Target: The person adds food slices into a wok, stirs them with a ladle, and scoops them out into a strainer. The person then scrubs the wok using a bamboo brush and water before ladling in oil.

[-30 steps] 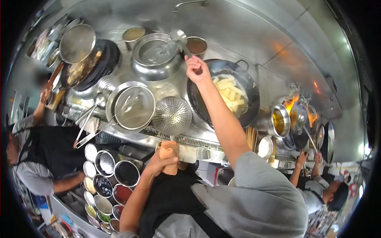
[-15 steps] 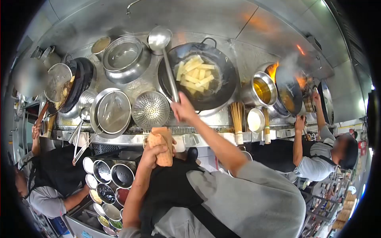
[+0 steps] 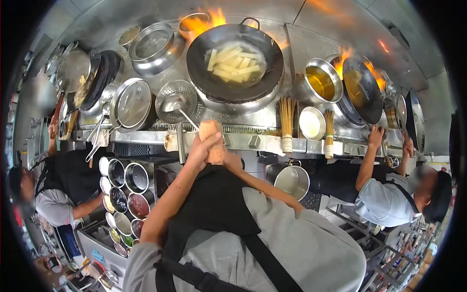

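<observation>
My left hand [image 3: 200, 152] is closed around a folded orange-brown cloth [image 3: 210, 131] in front of the stove edge. My right hand [image 3: 232, 161] is close behind the cloth, its fingers mostly hidden, so its grip cannot be made out. A ladle [image 3: 173, 102] lies with its bowl over the perforated skimmer [image 3: 170, 90], and its handle runs toward the cloth. Beyond my hands stands a black wok [image 3: 204, 73] holding pale cut strips [image 3: 236, 63] in liquid. Flames rise behind its rim.
To the right are bamboo brushes [image 3: 286, 117], a white-filled bowl [image 3: 312, 123] and an oil pot [image 3: 322, 83]. A co-worker [image 3: 384, 194] works at a flaming wok [image 3: 360, 92]. At left are a mesh strainer [image 3: 131, 103], sauce tins [image 3: 136, 177] and another person [image 3: 58, 194].
The ladle has gone from the wok's left side down to the skimmer. My right hand has drawn back to the cloth, and my left hand has risen slightly. Flames have appeared around the wok.
</observation>
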Demonstrator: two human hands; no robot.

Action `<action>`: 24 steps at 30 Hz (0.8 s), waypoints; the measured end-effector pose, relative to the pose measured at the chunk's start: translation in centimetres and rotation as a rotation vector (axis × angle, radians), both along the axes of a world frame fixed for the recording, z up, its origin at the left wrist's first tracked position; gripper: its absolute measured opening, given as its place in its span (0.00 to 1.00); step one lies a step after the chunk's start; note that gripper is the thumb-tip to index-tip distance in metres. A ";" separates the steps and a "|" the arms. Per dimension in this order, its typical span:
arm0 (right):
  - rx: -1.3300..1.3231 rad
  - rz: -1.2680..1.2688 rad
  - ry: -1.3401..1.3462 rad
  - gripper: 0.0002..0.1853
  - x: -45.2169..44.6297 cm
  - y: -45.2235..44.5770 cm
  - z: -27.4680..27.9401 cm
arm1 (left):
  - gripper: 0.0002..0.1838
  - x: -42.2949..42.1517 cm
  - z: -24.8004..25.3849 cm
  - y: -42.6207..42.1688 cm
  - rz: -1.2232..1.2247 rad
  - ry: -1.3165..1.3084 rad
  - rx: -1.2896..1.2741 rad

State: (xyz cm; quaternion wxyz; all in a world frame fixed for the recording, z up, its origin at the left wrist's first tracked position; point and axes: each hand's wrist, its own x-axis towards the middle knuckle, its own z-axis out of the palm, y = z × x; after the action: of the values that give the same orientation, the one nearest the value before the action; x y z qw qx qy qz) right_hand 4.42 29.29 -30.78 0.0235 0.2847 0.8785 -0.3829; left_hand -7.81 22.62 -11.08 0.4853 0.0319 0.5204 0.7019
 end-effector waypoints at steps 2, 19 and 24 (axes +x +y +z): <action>-0.081 -0.016 0.214 0.23 1.0 0.7 -1.3 | 0.19 0.7 -1.6 0.4 0.010 -0.018 0.004; -0.187 0.145 0.184 0.18 3.1 4.4 -6.6 | 0.25 -6.4 -10.8 -7.2 0.134 0.204 -0.654; -0.213 0.034 0.151 0.14 2.4 3.8 -2.5 | 0.26 -5.4 -13.1 -9.1 0.033 0.104 -0.436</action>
State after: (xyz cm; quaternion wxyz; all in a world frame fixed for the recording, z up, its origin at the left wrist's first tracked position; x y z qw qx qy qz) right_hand 6.86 33.10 -33.32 -0.0063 0.2359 0.8369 -0.4938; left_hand -13.18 13.48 -24.18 0.4418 -0.0462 0.6847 0.5779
